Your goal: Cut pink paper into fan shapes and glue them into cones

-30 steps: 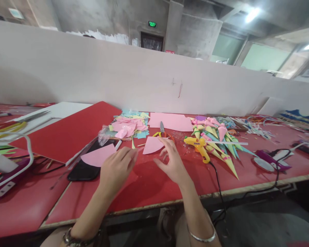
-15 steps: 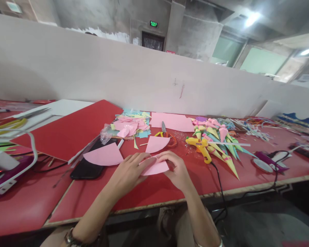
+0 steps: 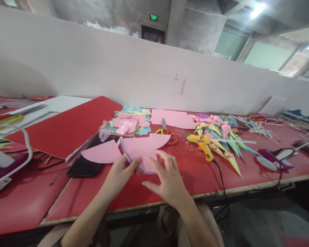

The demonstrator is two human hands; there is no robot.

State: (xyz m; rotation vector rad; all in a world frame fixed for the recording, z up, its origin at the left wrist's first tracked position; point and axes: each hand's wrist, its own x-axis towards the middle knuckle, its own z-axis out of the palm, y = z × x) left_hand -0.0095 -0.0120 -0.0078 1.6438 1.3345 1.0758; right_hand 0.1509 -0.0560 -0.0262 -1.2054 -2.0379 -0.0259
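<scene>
A pink sheet of paper (image 3: pixel 137 147) with a blurred bluish curved edge is opened out at the near middle of the red table. My left hand (image 3: pixel 122 173) pinches its lower left part between thumb and fingers. With its fingers spread, my right hand (image 3: pixel 168 180) hovers at the sheet's right side and appears to hold nothing. Just behind lies another pink paper piece (image 3: pixel 161 139), partly overlapped by the sheet. A pink fan-shaped paper (image 3: pixel 101 153) rests over a black phone (image 3: pixel 83 168) to the left.
Scissors (image 3: pixel 164 125) lie behind the papers, near a larger pink sheet (image 3: pixel 172 118) and a heap of paper scraps (image 3: pixel 130 122). A yellow glue gun (image 3: pixel 202 144) with a cord sits right, beside several paper cones (image 3: pixel 233 161). Red board (image 3: pixel 67 128) stands left.
The pink paper, folded between both hands before, is now spread wide. My right hand has let go and its fingers have opened; my left hand has shifted slightly left and down.
</scene>
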